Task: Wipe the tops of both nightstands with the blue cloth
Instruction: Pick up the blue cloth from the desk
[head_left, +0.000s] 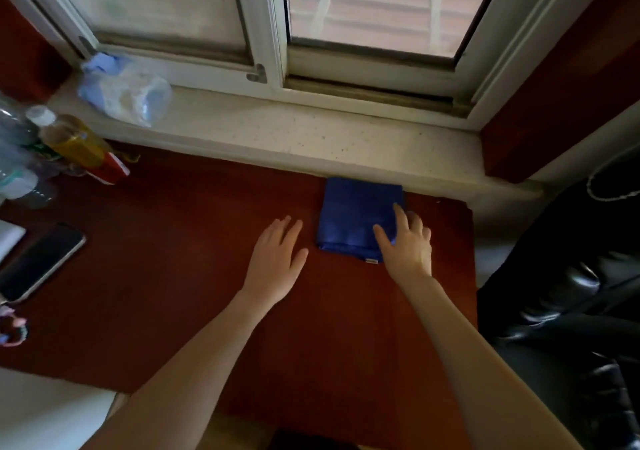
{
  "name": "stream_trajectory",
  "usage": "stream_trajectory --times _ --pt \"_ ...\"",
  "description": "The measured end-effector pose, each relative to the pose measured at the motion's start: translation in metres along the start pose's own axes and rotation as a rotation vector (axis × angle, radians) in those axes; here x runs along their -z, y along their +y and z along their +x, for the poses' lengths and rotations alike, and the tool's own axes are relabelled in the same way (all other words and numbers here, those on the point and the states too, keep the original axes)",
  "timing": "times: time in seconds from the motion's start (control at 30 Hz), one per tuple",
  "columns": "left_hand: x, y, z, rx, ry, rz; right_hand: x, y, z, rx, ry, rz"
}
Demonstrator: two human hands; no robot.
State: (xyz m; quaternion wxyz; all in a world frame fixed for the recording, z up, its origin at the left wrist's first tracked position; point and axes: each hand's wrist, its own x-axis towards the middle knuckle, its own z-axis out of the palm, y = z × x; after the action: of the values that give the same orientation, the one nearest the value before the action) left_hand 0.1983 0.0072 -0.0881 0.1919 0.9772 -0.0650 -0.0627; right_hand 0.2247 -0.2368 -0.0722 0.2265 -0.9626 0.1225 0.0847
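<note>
A folded blue cloth (353,216) lies on the reddish-brown nightstand top (180,276), at its far right against the window sill. My right hand (407,242) rests flat on the cloth's right front corner, fingers spread, not gripping it. Just left of the cloth, my left hand (277,262) hovers over or rests on the wood, palm down, fingers apart, holding nothing. Only this one nightstand is in view.
A black phone (38,262) lies at the left edge. Bottles (69,138) and a red object (109,169) crowd the far left corner. A plastic bag (121,89) sits on the pale window sill (311,131). A black leather seat (568,311) stands to the right.
</note>
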Motion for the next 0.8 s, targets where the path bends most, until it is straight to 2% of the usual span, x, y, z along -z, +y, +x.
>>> stream_trajectory --times 0.13,0.3,0.43,0.63,0.8 --pt "-0.021 -0.015 0.018 -0.026 -0.024 0.096 -0.016 -0.005 0.021 -0.097 -0.005 -0.104" --pt "-0.037 -0.026 0.017 -0.043 -0.008 0.124 -0.024 -0.015 0.030 -0.238 0.048 -0.022" --pt "-0.039 -0.029 0.017 -0.055 -0.006 0.132 -0.019 -0.020 0.033 -0.375 0.025 0.366" --pt "-0.025 -0.028 0.019 -0.061 -0.051 0.079 -0.007 -0.031 0.025 -0.580 -0.111 0.898" --pt "0.015 -0.020 0.013 0.003 -0.127 -0.086 0.009 -0.046 -0.010 -0.398 -0.052 1.014"
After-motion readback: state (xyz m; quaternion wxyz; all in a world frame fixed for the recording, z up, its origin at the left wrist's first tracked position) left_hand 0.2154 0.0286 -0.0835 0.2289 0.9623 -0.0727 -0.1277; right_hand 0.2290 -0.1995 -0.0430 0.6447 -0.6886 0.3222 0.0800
